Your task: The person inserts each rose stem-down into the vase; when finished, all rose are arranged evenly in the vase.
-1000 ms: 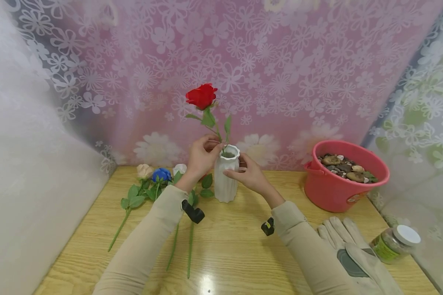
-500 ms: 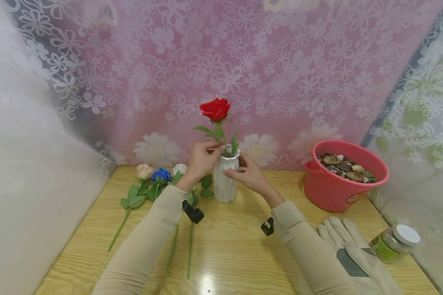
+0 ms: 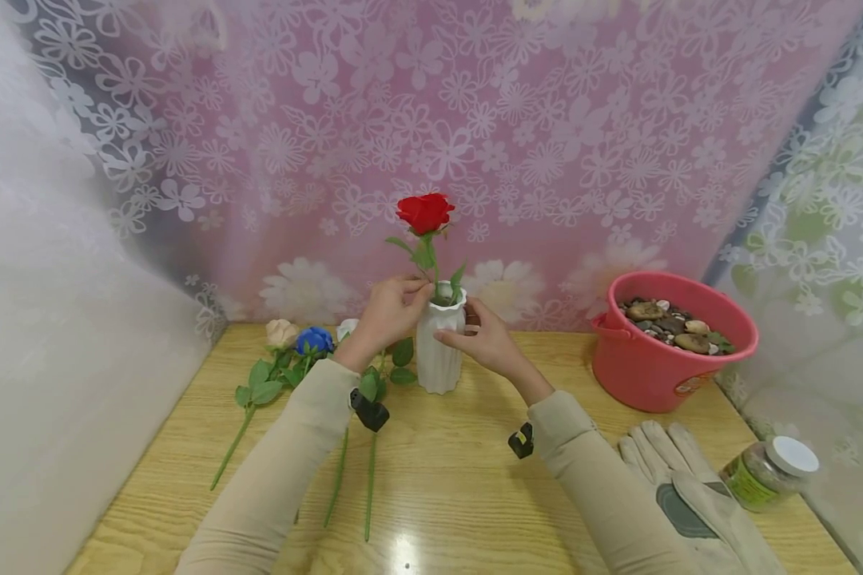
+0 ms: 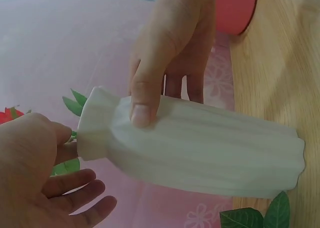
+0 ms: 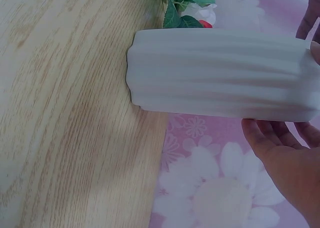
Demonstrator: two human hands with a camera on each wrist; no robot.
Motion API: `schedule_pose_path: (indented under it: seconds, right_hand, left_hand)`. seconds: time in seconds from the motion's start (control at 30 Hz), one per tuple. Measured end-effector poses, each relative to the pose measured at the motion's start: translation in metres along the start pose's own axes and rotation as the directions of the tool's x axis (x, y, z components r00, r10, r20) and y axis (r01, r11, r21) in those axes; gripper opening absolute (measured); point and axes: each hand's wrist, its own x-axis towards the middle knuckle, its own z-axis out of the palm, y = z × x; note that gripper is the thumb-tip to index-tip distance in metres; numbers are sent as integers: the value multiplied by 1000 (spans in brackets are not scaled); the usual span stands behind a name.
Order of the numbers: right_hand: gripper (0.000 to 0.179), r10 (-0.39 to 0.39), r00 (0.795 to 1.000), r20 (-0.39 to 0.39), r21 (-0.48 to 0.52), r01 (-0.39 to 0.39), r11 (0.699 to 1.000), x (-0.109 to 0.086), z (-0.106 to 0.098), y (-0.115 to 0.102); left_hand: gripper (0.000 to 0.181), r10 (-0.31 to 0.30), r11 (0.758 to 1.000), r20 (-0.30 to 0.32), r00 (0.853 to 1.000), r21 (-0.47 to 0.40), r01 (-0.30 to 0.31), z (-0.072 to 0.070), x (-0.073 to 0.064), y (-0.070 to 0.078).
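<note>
A white ribbed vase (image 3: 440, 351) stands upright on the table. A red rose (image 3: 426, 214) rises from its mouth, stem inside and green leaves around the rim. Beside the rim my left hand (image 3: 395, 310) pinches the stem between thumb and forefinger; its other fingers spread loosely in the left wrist view. My right hand (image 3: 491, 339) grips the vase from the right, its thumb (image 4: 142, 113) on the near side and fingers round the back. The stem's lower part is hidden within the vase.
Left of the vase lie a cream rose (image 3: 281, 334), a blue rose (image 3: 315, 341) and a white rose (image 3: 346, 328), partly behind my left arm. At right are a pink bucket (image 3: 647, 383) of stones, pale gloves (image 3: 697, 495) and a lidded jar (image 3: 769, 475).
The red rose has dropped lower into the vase, shifted right and become more upright. My left hand stays by the rim; my right hand and the vase hold still.
</note>
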Motion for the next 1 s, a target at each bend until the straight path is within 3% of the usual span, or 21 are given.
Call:
schedule_pose_path:
  seconds: [0.27,0.47,0.7,1.0]
  right_hand:
    - [80,-13,1000,-5,-7,13,1000,0,1,1]
    - [80,-9,1000,-16,-12,9,1000,-1,2,-1]
    - [81,3,1000,-13,-25,-4,1000,-1,1,-1]
    - [83,11,1000,-1,-18,-11,1000,-1,1,-2]
  left_hand:
    - [35,-47,997,-42,998,-63,44,-1,-10,-15]
    - [35,-67,992,-73,995,-108,59,-9,-25,-32]
    - [41,-163,973,-56,985,-173,151,-32,-50,-55]
    - [42,-247,961,-99,964,-151,231,-64,-86,-93]
